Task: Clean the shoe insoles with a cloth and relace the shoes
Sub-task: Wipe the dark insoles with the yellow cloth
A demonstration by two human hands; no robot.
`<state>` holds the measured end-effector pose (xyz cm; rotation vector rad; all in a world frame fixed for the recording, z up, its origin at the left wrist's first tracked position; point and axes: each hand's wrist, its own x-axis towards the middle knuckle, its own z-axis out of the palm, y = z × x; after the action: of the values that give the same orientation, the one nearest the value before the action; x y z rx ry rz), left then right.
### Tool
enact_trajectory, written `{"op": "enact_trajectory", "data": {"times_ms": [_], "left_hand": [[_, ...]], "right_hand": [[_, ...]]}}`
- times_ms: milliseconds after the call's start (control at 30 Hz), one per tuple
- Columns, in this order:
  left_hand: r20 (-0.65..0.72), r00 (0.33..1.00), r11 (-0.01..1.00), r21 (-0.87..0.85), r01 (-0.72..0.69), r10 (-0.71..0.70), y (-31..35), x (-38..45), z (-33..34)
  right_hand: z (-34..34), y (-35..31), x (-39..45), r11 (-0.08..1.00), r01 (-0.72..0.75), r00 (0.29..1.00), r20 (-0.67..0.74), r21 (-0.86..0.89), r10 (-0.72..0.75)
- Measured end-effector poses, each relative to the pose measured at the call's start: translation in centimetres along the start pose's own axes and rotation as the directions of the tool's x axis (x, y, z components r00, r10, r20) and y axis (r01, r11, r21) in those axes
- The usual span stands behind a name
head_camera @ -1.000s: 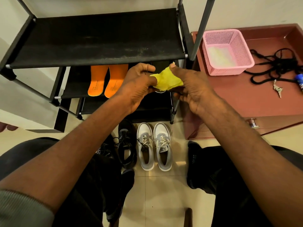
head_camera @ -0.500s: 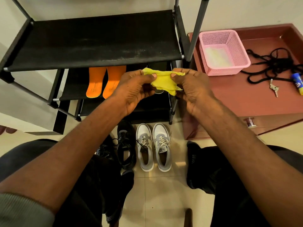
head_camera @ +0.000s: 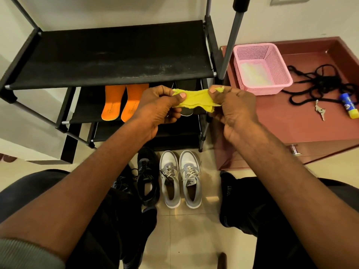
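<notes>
Yellow cloth (head_camera: 196,100) stretched between left hand (head_camera: 157,109) and right hand (head_camera: 233,109), each pinching an end, orange insoles (head_camera: 120,101) on shelf (head_camera: 87,111), grey shoes (head_camera: 180,177) on floor (head_camera: 194,239)

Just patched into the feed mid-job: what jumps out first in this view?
A yellow cloth stretched between the left hand and right hand, in front of the black shoe rack. Two orange insoles lie on the rack's lower shelf. A pink basket sits on the red-brown cabinet to the right.
</notes>
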<state>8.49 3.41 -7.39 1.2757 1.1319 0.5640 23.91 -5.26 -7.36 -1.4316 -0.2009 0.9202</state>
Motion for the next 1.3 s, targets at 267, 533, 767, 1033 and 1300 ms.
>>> {"op": "enact_trajectory", "data": {"times_ms": [267,533,767,1033,1300], "left_hand": [[-0.001,1.000,0.998,0.065,-0.001,0.001,1.4,-0.4,1.1],[0.286,0.958,0.998,-0.053,-0.022,0.037,1.4,-1.7,3.9],[0.274,0.958,0.996,-0.062,-0.065,0.080,0.5,-3.5,6.3],[0.116,0.980,0.983,-0.110,-0.150,0.162,3.4,-3.8,13.9],[0.044,0.984,0.980,0.088,-0.178,0.175,4.0,2.9,19.4]], "right_hand": [[-0.9,-1.4,-0.5,0.978,0.139,0.989,0.066,-0.155,-0.130],[-4.4,-2.6,-0.5,0.958,0.155,0.988,0.054,-0.242,-0.146],[-7.3,-3.8,-0.6,0.861,0.335,0.940,0.076,-0.383,-0.332],[-13.4,-7.4,1.1,0.793,0.392,0.880,-0.061,-0.465,-0.471],[-14.8,-7.4,6.7,0.956,0.238,0.928,-0.249,-0.173,-0.276]]}}
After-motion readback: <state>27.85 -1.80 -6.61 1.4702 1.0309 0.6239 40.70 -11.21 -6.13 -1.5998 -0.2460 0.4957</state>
